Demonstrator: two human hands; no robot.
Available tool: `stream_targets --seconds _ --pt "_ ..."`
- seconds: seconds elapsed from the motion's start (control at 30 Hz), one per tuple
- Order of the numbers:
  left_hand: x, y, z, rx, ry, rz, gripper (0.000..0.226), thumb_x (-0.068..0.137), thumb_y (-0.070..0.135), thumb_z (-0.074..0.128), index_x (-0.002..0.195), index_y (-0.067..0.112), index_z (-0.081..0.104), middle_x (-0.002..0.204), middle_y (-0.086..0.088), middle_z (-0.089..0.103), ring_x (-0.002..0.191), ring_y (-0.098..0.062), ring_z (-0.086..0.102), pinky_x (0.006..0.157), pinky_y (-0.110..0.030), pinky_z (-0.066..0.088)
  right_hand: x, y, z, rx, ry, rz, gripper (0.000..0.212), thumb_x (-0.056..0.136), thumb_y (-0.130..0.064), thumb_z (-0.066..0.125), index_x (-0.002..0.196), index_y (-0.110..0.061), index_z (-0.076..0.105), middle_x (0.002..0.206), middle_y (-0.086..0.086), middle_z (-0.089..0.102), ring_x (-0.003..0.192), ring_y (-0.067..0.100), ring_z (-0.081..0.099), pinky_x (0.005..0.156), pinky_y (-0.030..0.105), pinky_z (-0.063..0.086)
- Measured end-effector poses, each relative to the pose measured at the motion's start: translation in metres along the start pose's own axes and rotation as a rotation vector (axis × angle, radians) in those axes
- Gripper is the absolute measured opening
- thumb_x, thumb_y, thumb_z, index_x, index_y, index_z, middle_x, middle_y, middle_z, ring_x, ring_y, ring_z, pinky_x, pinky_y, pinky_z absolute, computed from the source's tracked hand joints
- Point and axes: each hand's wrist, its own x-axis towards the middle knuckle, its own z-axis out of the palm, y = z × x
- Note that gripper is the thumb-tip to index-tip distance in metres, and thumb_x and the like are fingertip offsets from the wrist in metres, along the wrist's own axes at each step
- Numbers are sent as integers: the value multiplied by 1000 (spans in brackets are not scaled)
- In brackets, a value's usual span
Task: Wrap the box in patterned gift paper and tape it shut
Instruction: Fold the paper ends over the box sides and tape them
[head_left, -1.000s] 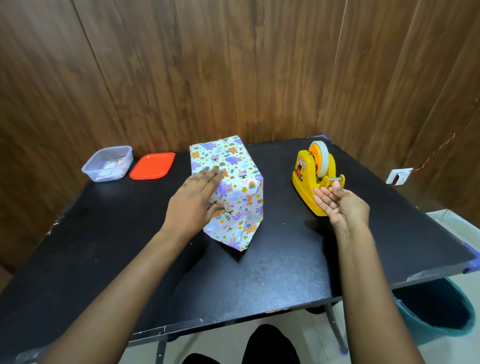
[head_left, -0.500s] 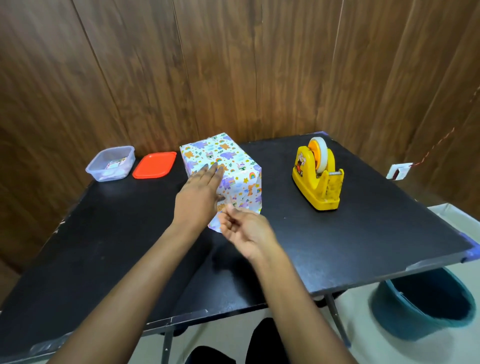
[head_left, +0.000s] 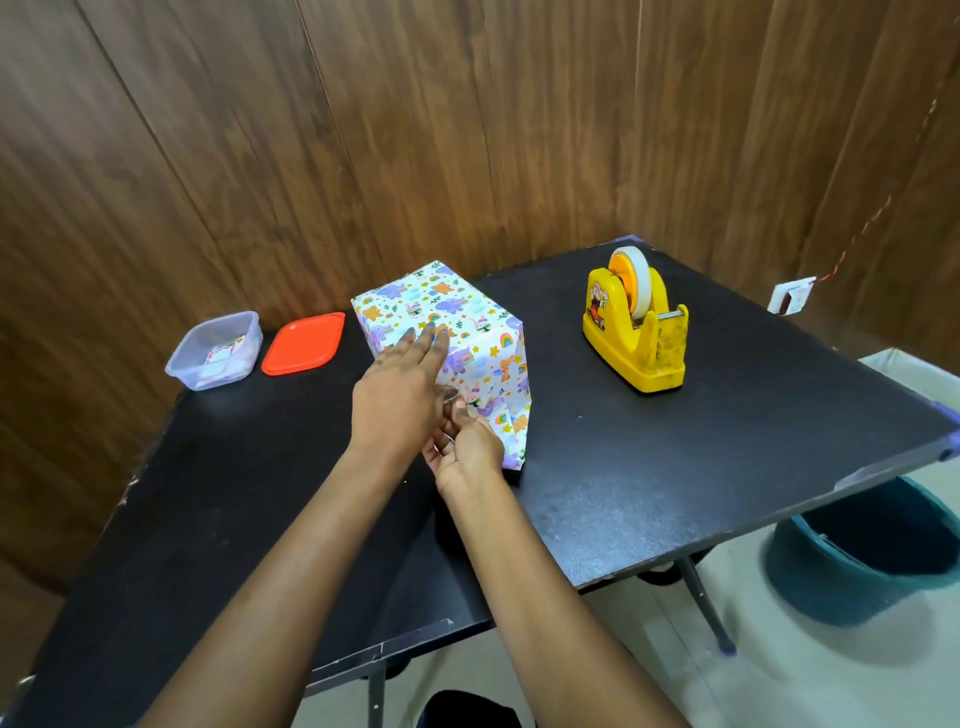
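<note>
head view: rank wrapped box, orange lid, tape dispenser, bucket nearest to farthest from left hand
1. wrapped box, under the left hand
2. orange lid, just left
3. tape dispenser, right side
4. bucket, on the floor, far right

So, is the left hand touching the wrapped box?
Touching. The head view shows the left hand lying flat on the wrapped box, fingers straight on its paper top.

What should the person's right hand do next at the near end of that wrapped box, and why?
Probably push the right hand forward onto the near end of the box to flatten the fold; what its curled fingers hold is too small to tell. The left hand lies flat on top, steadying it, and a paper flap stands loose there.
</note>
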Motion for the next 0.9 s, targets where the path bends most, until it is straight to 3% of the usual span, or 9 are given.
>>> stream_targets --seconds 0.13,0.23,0.53,0.67,0.73,0.9 --pt "2 1 4 13 34 4 67 84 36 65 141 11 41 145 -9 42 136 -27 37 110 -40 30 0 -2 5 5 42 -31 28 97 -12 49 70 -12 57 43 -5 56 37 7 50 50 23 46" --pt "2 4 7 38 17 -9 74 84 42 63 144 11 34 149 -8 35 140 -24 30 113 -38 24 -4 -2 6 -21 58 -32 33 96 -11 51 63 -12 55 35 -7 52 28 5 46 42 19 44" --pt "3 3 10 71 65 7 68 74 28 76 131 2 52 133 -16 54 125 -34 50 101 -45 40 -5 10 13 88 81 45 32 91 -33 60 67 -12 58 44 -3 62 36 12 59 36 22 48" --pt "5 0 10 68 50 39 68 67 27 82 123 -1 58 124 -19 60 115 -37 58 92 -47 48 -1 17 15 249 10 124 27 97 -35 48 88 -16 64 70 1 69 47 15 65 39 22 50" --pt "6 -3 12 100 65 68 70 56 28 88 114 -3 64 113 -19 66 102 -37 65 80 -48 53 0 21 12 233 -11 149 28 99 -38 41 93 -19 60 61 2 69 42 15 64 36 23 49" --pt "9 -4 13 131 96 108 65 55 33 89 106 -1 68 105 -17 70 94 -34 68 69 -44 57 1 27 7 151 7 185 33 100 -28 43 71 -15 50 39 -1 54 28 12 50 36 18 46"
